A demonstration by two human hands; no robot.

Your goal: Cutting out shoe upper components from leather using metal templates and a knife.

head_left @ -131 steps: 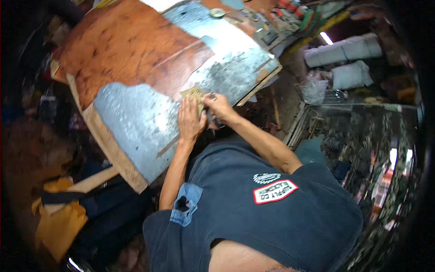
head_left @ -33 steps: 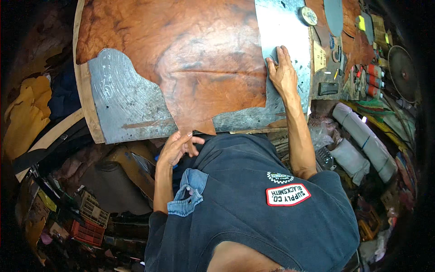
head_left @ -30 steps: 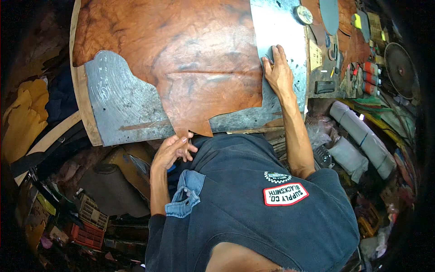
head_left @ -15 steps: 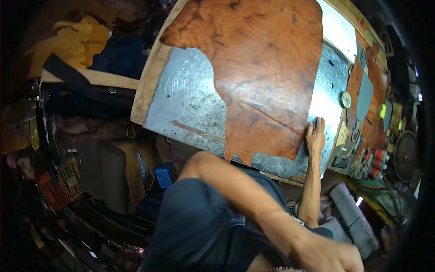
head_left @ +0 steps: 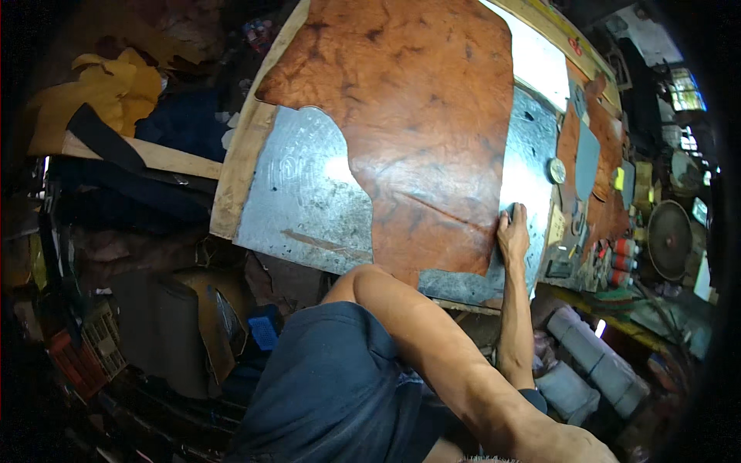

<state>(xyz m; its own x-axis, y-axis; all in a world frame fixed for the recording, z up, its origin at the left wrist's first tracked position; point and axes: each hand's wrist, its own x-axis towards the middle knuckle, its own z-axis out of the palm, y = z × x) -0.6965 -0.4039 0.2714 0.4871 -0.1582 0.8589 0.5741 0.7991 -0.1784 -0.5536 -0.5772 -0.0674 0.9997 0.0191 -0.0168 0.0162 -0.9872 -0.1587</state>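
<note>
My right hand (head_left: 514, 234) rests at the right edge of a large brown leather hide (head_left: 432, 131). Its fingers are bent, with a small dark thing between thumb and forefinger that I cannot make out. The hide has dark blotches and a long crease, and lies over a grey metal-topped table (head_left: 297, 185). My left arm is bent, elbow near the table's front edge, and its forearm crosses towards the lower right. The lower edge of the picture cuts off my left hand (head_left: 567, 447), so its fingers are hidden.
A round tin (head_left: 556, 170) stands right of the hide, beside leather pieces and a grey-blue template (head_left: 587, 162). Red-capped bottles (head_left: 622, 262) are further right. Wrapped grey rolls (head_left: 594, 363) lie below. To the left are yellow leather (head_left: 116, 89), a wooden board (head_left: 170, 157) and crates (head_left: 77, 363).
The table and hide have shifted left in view. My left hand has sunk further out at the lower edge. My right hand stays beside the hide's edge.
</note>
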